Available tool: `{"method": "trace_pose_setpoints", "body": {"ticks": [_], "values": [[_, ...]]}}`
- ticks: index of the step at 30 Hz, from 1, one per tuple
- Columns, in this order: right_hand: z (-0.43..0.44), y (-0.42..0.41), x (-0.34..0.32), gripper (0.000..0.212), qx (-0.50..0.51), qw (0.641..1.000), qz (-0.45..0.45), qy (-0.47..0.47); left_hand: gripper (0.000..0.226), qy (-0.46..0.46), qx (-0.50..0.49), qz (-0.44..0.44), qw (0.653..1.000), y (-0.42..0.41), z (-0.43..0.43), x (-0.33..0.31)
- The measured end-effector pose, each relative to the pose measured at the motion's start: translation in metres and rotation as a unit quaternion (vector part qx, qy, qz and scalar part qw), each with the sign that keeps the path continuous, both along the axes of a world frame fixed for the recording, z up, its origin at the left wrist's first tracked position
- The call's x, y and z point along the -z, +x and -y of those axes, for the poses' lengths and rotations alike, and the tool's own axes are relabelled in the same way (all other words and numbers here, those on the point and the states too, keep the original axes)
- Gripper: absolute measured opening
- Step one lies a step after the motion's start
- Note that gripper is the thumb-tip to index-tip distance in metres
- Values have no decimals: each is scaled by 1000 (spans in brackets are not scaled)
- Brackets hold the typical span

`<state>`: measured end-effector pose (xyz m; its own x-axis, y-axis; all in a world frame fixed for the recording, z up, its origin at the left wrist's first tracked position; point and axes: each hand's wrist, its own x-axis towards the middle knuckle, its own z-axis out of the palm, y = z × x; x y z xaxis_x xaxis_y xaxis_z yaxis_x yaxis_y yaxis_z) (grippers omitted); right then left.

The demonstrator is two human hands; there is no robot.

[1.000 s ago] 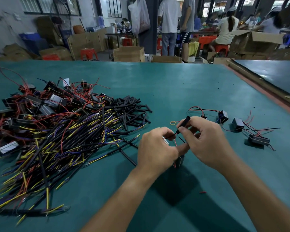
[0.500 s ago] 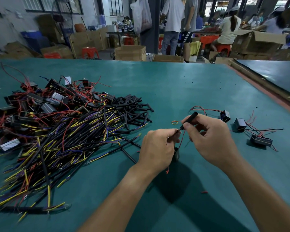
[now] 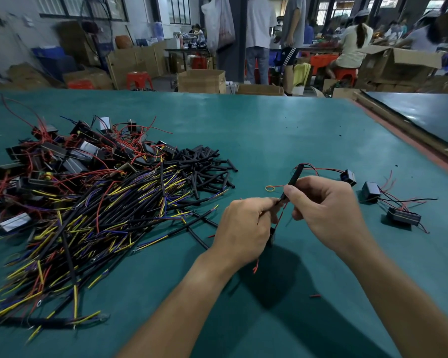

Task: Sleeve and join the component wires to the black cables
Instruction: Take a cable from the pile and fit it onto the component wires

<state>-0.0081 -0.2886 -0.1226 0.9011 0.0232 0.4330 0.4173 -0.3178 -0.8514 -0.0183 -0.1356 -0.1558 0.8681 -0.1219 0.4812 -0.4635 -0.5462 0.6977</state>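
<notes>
My right hand [image 3: 326,210] pinches a short black sleeve [image 3: 293,180] that points up and away from me. My left hand [image 3: 246,228] pinches thin wires right below the sleeve's lower end. A small black component [image 3: 271,237] hangs under my hands on a red wire [image 3: 279,218], with a red wire tip below it. A yellow wire loop [image 3: 269,188] lies on the green table [image 3: 256,135] just beyond my hands. To the left lies a big heap of black cables [image 3: 93,223] with yellow and purple leads, loose black sleeves [image 3: 204,166] and black components [image 3: 75,156].
Three wired components [image 3: 348,177], [image 3: 370,191], [image 3: 404,215] lie to the right of my hands. A red scrap [image 3: 314,296] lies on the table near my right forearm. The table's right edge [image 3: 398,130] runs diagonally. People and cardboard boxes [image 3: 201,80] stand beyond the far edge.
Both hands have risen slightly and the sleeve now stands steeper. The component has dropped from between my hands to hang below them on its red wire.
</notes>
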Motion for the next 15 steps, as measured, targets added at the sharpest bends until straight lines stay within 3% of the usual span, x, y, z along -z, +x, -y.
{"method": "trace_pose_setpoints", "body": {"ticks": [4, 11, 15], "values": [[-1, 1, 1, 18, -3, 1000, -13, 21, 16, -50, -4, -25, 998, 1, 1, -3], [-1, 0, 0, 21, -4, 999, -15, 33, 30, -106, 37, -116, 987, -3, 5, -8], [-1, 0, 1, 25, -11, 1000, -3, 16, 19, -147, 45, -114, 981, -1, 2, -7]]}}
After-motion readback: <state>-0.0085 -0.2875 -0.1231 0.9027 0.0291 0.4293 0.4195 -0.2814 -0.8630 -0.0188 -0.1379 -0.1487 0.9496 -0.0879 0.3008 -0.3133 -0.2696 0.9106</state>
